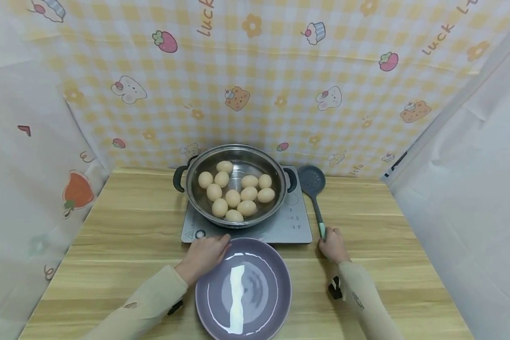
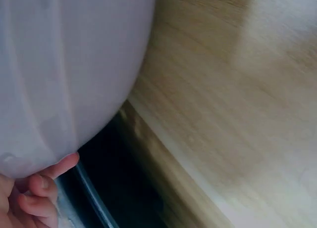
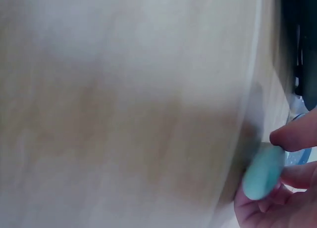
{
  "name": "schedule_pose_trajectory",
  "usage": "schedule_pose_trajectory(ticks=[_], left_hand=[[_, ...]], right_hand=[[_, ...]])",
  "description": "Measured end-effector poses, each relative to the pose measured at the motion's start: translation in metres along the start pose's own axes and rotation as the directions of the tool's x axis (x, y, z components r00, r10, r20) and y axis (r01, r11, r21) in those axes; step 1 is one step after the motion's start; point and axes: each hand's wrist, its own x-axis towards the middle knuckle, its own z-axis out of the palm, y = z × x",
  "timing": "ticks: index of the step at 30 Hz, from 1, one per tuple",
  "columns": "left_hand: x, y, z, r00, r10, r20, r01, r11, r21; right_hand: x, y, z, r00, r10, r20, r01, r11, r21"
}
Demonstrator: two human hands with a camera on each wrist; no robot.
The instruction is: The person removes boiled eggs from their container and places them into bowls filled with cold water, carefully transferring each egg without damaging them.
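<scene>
The right hand (image 1: pixel 335 246) grips the skimmer (image 1: pixel 316 206) by its handle, wood stretching to the table's (image 1: pixel 378 236) right edge; the left hand (image 1: pixel 204 255) pinches the plate (image 1: pixel 261 285) by its rim, well in from the left edge. The pot (image 1: pixel 248 165) of eggs (image 1: pixel 233 198) nears the far edge.

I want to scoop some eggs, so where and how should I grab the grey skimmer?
Probably grip the skimmer by its mint handle end, coming from the near side, as the right hand does: the slim handle points toward you, while the wide head lies farthest away.
</scene>
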Motion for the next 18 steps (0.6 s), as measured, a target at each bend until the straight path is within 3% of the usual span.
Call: schedule_pose_trajectory(ticks=[8,14,18], left_hand=[[-0.003,-0.002,0.007,0.999,0.005,-0.045,-0.005,1.0,0.002],[-0.005,-0.001,0.009,0.995,0.005,-0.097,-0.004,1.0,0.01],[-0.006,-0.001,0.011,0.993,0.003,-0.119,-0.001,1.0,0.015]], right_hand=[[0.004,-0.004,-0.005,0.998,0.056,0.02,-0.057,0.994,0.096],[0.006,-0.008,-0.008,0.989,0.142,0.032,-0.146,0.963,0.225],[0.006,-0.01,-0.012,0.986,0.167,0.007,-0.165,0.96,0.228]])
